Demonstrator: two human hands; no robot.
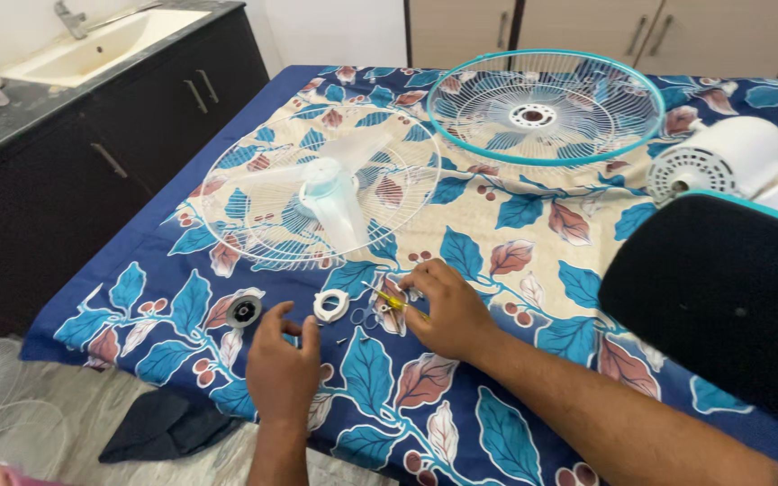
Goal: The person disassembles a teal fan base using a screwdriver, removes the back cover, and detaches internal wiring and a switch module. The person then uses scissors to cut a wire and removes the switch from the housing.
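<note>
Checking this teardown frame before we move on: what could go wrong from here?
1. Small screws lie loose on the patterned bedsheet near the bed's edge; they may roll off or get lost in the print.
2. The right hand is on a screwdriver beside scissors; a poke seems possible.
3. The left hand could knock the white ring nut.

On the leaf-patterned blue bedsheet (497,423), the white plastic ring nut (331,305) lies before the white wire fan guard holding the pale blade (321,193), the small round black-centred cap (244,310) to the nut's left, the yellow-handled screwdriver (392,301) to its right.

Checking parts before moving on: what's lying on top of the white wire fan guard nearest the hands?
The white fan blade lies on the white wire guard, hub near its centre. The floral cloth shows through the wires; the guard's centre is hidden under the blade hub.
</note>
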